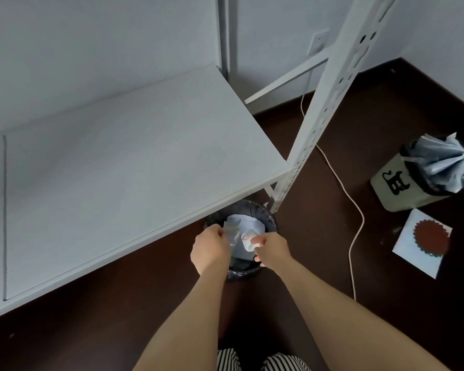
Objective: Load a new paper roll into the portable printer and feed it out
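Note:
Both my hands are held over a small round bin lined with a black bag, which stands on the dark floor half under the white shelf. My left hand pinches a clear plastic wrapper at its edge. My right hand holds a small white paper roll in its fingertips, right beside the wrapper. White paper scraps lie inside the bin. The printer is not in view.
A bare white shelf board fills the left. Its perforated white upright stands just behind the bin. A pale cable runs across the floor. At right stand a second lined bin and a white sheet with a red disc.

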